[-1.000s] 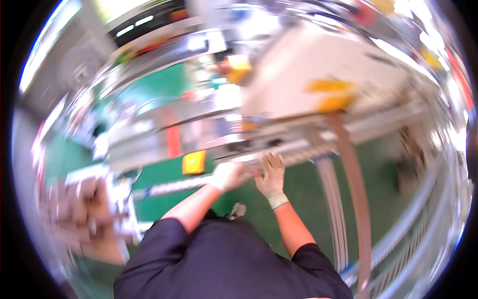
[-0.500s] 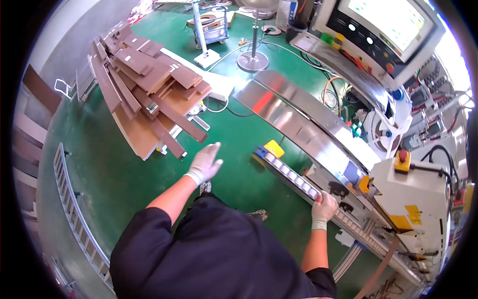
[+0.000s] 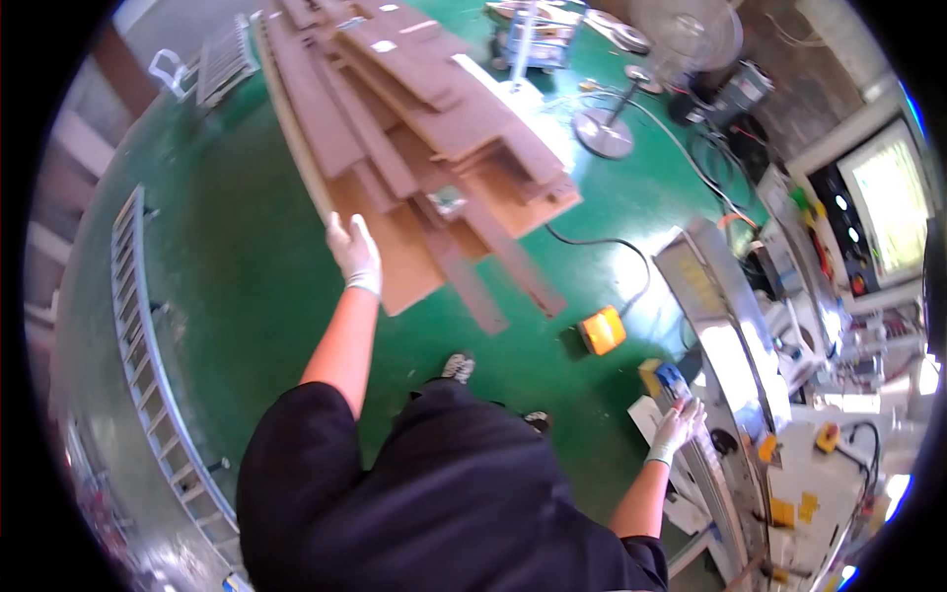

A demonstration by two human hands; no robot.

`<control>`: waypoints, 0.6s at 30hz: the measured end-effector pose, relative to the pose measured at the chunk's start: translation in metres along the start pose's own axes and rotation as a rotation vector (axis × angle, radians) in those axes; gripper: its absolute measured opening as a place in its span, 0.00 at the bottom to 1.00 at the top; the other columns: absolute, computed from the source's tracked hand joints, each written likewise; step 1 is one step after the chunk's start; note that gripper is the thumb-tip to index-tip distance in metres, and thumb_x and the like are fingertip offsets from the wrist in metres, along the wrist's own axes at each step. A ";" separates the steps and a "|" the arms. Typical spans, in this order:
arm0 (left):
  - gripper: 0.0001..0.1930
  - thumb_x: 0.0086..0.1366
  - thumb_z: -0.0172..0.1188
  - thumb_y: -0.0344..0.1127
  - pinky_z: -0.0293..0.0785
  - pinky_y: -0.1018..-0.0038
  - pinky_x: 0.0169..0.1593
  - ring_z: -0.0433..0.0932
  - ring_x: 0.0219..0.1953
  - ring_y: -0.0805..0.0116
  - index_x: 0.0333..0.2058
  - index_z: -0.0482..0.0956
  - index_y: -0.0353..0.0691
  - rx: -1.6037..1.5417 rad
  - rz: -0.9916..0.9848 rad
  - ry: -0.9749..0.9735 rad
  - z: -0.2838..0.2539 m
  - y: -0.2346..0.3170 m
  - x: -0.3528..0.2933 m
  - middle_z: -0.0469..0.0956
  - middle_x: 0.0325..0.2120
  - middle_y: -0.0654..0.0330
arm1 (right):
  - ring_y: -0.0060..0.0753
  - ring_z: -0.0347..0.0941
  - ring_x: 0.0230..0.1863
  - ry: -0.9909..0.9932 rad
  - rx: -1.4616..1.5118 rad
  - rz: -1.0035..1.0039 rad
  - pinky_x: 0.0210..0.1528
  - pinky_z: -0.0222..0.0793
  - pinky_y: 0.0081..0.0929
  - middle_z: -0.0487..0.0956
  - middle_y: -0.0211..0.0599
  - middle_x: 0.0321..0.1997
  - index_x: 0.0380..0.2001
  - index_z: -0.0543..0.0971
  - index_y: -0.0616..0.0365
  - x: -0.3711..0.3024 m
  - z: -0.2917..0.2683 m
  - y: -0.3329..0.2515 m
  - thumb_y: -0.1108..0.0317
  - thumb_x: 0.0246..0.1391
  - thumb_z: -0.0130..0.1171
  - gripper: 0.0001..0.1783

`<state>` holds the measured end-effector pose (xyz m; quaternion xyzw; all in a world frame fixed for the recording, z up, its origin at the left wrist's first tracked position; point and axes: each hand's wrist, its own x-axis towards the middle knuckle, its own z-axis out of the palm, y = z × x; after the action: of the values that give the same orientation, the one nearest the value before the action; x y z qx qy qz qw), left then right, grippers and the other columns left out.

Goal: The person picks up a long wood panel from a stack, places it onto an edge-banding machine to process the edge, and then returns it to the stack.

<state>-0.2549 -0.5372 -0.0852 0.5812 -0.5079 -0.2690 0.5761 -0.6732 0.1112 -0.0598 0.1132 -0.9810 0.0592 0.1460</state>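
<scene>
My left hand (image 3: 355, 255), in a pale glove, is open with the thumb and fingers apart. It is at the near left corner of a large tan board (image 3: 400, 271), which lies under a stack of brown boards (image 3: 395, 158). Whether it touches the board I cannot tell. My right hand (image 3: 678, 428), gloved too, lies on the roller rail (image 3: 702, 462) along the machine's side. Its fingers are stretched out, just behind the rail's blue and yellow end (image 3: 663, 378).
An orange-yellow box with a cable (image 3: 602, 331) sits on the green floor. A shiny metal table (image 3: 725, 326) extends from the machine on the right. Farther back are a standing fan (image 3: 604, 133) and a blue cart (image 3: 543, 44). A long roller frame (image 3: 148, 365) lies left.
The view has swung left, towards the stack. My left hand has reached forward to the tan board's corner. My right hand has slid along the rail towards its blue end, its fingers loosening.
</scene>
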 end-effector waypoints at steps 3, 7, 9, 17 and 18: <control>0.19 0.71 0.59 0.47 0.67 0.64 0.46 0.65 0.38 0.67 0.33 0.65 0.36 -0.286 -0.371 0.041 0.007 -0.013 0.041 0.67 0.33 0.60 | 0.60 0.62 0.74 -0.118 0.089 -0.073 0.75 0.55 0.52 0.70 0.55 0.72 0.66 0.72 0.62 -0.007 -0.020 -0.071 0.52 0.69 0.57 0.31; 0.20 0.72 0.59 0.51 0.61 0.67 0.42 0.64 0.35 0.73 0.40 0.65 0.40 -0.369 -0.354 -0.030 0.016 -0.051 0.108 0.65 0.30 0.66 | 0.59 0.61 0.75 -0.149 0.140 -0.189 0.75 0.56 0.48 0.68 0.56 0.74 0.62 0.77 0.62 -0.015 -0.023 -0.110 0.53 0.69 0.59 0.27; 0.32 0.70 0.61 0.55 0.71 0.65 0.54 0.75 0.43 0.65 0.58 0.71 0.29 -0.361 -0.469 -0.123 0.031 -0.041 0.121 0.73 0.35 0.59 | 0.60 0.61 0.75 -0.180 0.150 -0.251 0.75 0.57 0.46 0.67 0.58 0.74 0.57 0.80 0.63 -0.015 -0.028 -0.104 0.57 0.69 0.59 0.22; 0.22 0.74 0.61 0.48 0.82 0.71 0.33 0.86 0.38 0.63 0.57 0.68 0.42 -0.503 -0.871 -0.354 0.044 -0.013 0.169 0.84 0.41 0.53 | 0.40 0.78 0.54 -0.492 0.686 -0.020 0.60 0.72 0.34 0.82 0.48 0.55 0.53 0.81 0.66 -0.064 -0.037 -0.139 0.61 0.70 0.58 0.19; 0.22 0.74 0.61 0.47 0.82 0.71 0.34 0.86 0.38 0.63 0.57 0.68 0.42 -0.508 -0.879 -0.375 0.041 -0.008 0.164 0.84 0.41 0.53 | 0.36 0.80 0.50 -0.503 0.667 -0.100 0.58 0.73 0.32 0.84 0.45 0.50 0.52 0.82 0.65 -0.072 -0.036 -0.150 0.60 0.71 0.58 0.18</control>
<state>-0.2336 -0.7028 -0.0563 0.5233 -0.2299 -0.6982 0.4311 -0.5606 -0.0140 -0.0347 0.2129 -0.9065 0.3366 -0.1402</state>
